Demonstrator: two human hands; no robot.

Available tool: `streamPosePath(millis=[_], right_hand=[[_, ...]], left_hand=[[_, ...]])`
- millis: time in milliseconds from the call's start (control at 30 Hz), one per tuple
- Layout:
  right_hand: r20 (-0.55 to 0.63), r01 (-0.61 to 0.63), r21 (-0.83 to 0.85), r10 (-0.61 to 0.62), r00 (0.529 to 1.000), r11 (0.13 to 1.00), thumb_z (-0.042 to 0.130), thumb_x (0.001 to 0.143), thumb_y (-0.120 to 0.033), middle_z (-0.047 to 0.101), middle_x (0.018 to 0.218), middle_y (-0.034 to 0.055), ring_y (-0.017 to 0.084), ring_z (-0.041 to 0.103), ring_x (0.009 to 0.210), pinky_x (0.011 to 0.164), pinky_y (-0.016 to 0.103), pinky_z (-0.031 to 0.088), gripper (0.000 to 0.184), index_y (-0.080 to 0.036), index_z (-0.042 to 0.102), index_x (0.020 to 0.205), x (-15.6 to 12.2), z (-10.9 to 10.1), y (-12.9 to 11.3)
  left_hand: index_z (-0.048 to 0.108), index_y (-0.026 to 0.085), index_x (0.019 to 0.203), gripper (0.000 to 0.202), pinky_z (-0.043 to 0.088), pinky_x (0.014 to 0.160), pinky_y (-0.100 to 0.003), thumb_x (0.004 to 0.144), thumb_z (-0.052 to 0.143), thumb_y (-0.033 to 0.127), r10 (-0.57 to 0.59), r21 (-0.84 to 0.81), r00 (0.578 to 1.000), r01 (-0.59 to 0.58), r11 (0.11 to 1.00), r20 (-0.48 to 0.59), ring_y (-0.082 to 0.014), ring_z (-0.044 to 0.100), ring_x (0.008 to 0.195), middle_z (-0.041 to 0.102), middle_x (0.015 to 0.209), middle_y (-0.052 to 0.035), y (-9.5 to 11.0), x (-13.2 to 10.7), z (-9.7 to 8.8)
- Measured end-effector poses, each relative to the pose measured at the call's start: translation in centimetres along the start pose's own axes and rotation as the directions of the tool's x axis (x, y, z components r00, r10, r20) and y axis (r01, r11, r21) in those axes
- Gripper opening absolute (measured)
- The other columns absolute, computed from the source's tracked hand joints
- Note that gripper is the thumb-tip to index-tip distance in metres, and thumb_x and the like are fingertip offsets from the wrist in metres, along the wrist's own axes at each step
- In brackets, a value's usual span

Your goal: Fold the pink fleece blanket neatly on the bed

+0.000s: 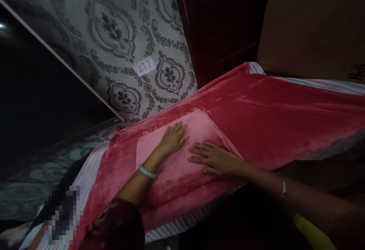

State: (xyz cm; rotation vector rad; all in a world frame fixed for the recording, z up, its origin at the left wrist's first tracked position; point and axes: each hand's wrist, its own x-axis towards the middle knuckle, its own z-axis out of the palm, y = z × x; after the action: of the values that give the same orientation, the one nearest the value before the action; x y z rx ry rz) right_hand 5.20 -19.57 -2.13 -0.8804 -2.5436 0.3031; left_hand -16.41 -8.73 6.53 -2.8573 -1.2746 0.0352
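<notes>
A folded pink cloth lies on a red plush blanket that has striped edging. My left hand rests flat on the pink cloth, fingers stretched toward its far side. To its right, my right hand lies with fingers spread on the same cloth, near its right edge. Neither hand grips anything. A pale bangle circles my left wrist, and a thin light one is on my right.
Behind the blanket is patterned wallpaper with a paper label marked 277. A dark panel leans in at the left. Dark red furniture and a brown board stand at the back right. A blurred-out patch covers the lower left.
</notes>
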Motion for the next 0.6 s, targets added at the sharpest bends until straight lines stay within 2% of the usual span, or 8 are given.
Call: streamPosePath(millis=[100,233,333,467,533,600], right_hand=[[-0.004,0.017,-0.035,-0.017,1.0,0.999,0.043,0.1,-0.052,0.027,0.162,0.0052,0.026,0.019,0.151,0.121,0.054,0.015,0.057,-0.032,0.037,0.153,-0.2,0.0,0.2],[-0.023,0.007,-0.079,-0.009,1.0,0.997,0.05,0.096,-0.054,0.027,0.161,0.0053,0.029,0.022,0.15,0.12,0.055,0.016,0.064,-0.032,0.034,0.154,-1.9,-0.7,0.7],[-0.068,-0.068,-0.095,0.061,0.996,0.993,0.051,0.095,-0.055,0.03,0.16,0.004,0.03,0.023,0.149,0.12,0.057,0.016,0.065,-0.033,0.036,0.154,-4.3,-1.5,1.6],[-0.132,-0.186,-0.05,0.178,0.975,0.981,0.052,0.093,-0.058,0.032,0.159,0.0037,0.029,0.023,0.149,0.121,0.054,0.02,0.065,-0.031,0.042,0.151,-7.6,-1.8,2.4],[-0.145,-0.238,0.017,0.238,0.96,0.971,0.053,0.09,-0.061,0.028,0.161,0.0046,0.029,0.025,0.148,0.12,0.053,0.025,0.069,-0.029,0.043,0.151,-8.7,-1.7,2.4],[-0.15,-0.297,0.101,0.31,0.939,0.95,0.052,0.088,-0.065,0.022,0.163,0.0056,0.03,0.028,0.147,0.118,0.052,0.029,0.073,-0.027,0.044,0.15,-9.2,-1.5,2.2]], left_hand=[[0.031,0.028,0.155,0.061,0.017,0.121,-0.055,0.099,0.037,0.051,-0.11,-0.041,0.994,0.111,0.993,0.027,-0.028,0.019,0.152,0.023,0.164,-0.0095,-0.8,-6.2,1.8],[0.033,0.028,0.154,0.057,0.015,0.121,-0.057,0.1,0.037,0.045,-0.243,-0.095,0.97,0.24,0.966,-0.021,-0.0278,0.014,0.153,0.023,0.165,-0.0071,-1.3,-12.9,3.8],[0.036,0.03,0.153,0.053,0.014,0.122,-0.055,0.101,0.035,0.041,-0.288,-0.143,0.955,0.277,0.95,-0.064,-0.0252,0.017,0.152,0.027,0.163,-0.0051,-1.1,-16.8,4.6],[0.042,0.028,0.15,0.054,0.014,0.122,-0.056,0.098,0.042,0.041,-0.344,-0.208,0.925,0.308,0.928,-0.163,-0.0259,0.021,0.151,0.032,0.161,-0.0069,-0.7,-20.6,5.9],[0.05,0.026,0.145,0.054,0.017,0.122,-0.055,0.094,0.049,0.043,-0.415,-0.3,0.876,0.339,0.892,-0.246,-0.0279,0.018,0.152,0.03,0.162,-0.0082,-0.6,-21.8,6.8],[0.057,0.024,0.139,0.05,0.02,0.122,-0.053,0.093,0.05,0.045,-0.549,-0.464,0.779,0.383,0.799,-0.302,-0.0284,0.02,0.152,0.033,0.161,-0.0087,-0.7,-22.7,7.6]])
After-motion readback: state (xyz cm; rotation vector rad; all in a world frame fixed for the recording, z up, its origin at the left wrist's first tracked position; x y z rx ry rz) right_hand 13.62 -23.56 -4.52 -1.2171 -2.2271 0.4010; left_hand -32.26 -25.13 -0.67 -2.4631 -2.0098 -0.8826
